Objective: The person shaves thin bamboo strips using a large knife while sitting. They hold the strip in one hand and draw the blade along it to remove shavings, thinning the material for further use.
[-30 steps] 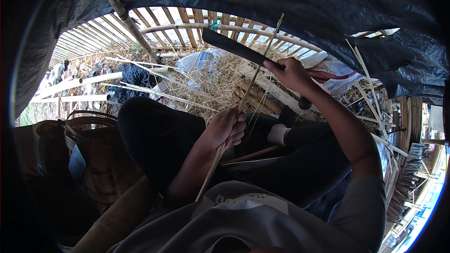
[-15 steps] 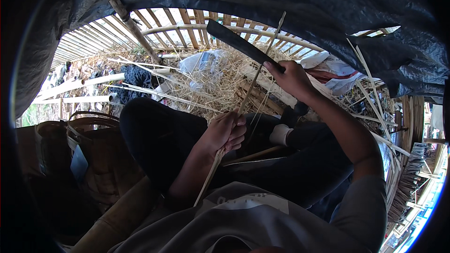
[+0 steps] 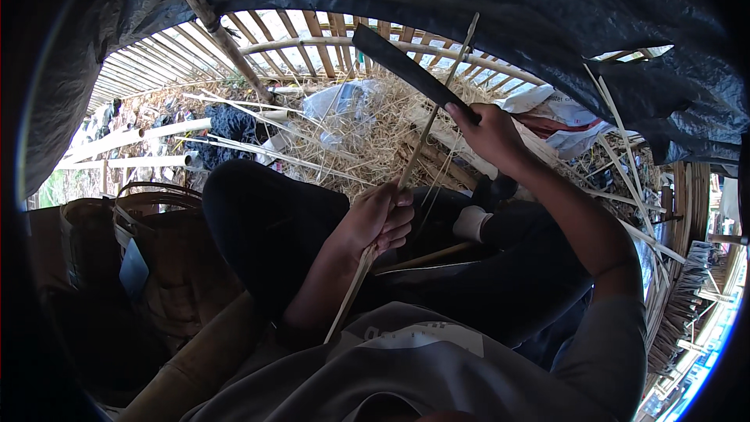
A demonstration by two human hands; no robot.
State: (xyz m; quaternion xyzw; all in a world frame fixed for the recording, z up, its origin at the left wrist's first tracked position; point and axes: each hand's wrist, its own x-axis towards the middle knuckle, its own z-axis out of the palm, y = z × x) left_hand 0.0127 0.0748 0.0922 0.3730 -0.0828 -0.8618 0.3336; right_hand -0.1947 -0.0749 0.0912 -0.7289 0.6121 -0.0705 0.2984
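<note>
My left hand [image 3: 380, 219] is closed around a long, thin bamboo strip [image 3: 423, 137], in front of my crossed legs. The strip slants from my lap up past the far side of my right hand. My right hand [image 3: 492, 137] grips a machete [image 3: 406, 65] with a dark, wide blade; its handle is mostly covered by my fingers. The blade points to the upper left and crosses the strip just beyond my fingers. Whether its edge cuts into the strip I cannot tell. A thin sliver [image 3: 437, 187] hangs beside the strip near my left hand.
Bamboo shavings [image 3: 375, 121] cover the ground ahead. Bamboo poles [image 3: 168, 132] lie at the left, above woven baskets [image 3: 176, 258]. A thick bamboo pole [image 3: 191, 359] rests by my left side. Long strips [image 3: 617, 133] lean at the right. Dark tarpaulin [image 3: 539, 16] hangs overhead before a slatted bamboo fence [image 3: 301, 51].
The whole view has shifted slightly. Both hands keep the same grip, and the machete stays across the strip at nearly the same place.
</note>
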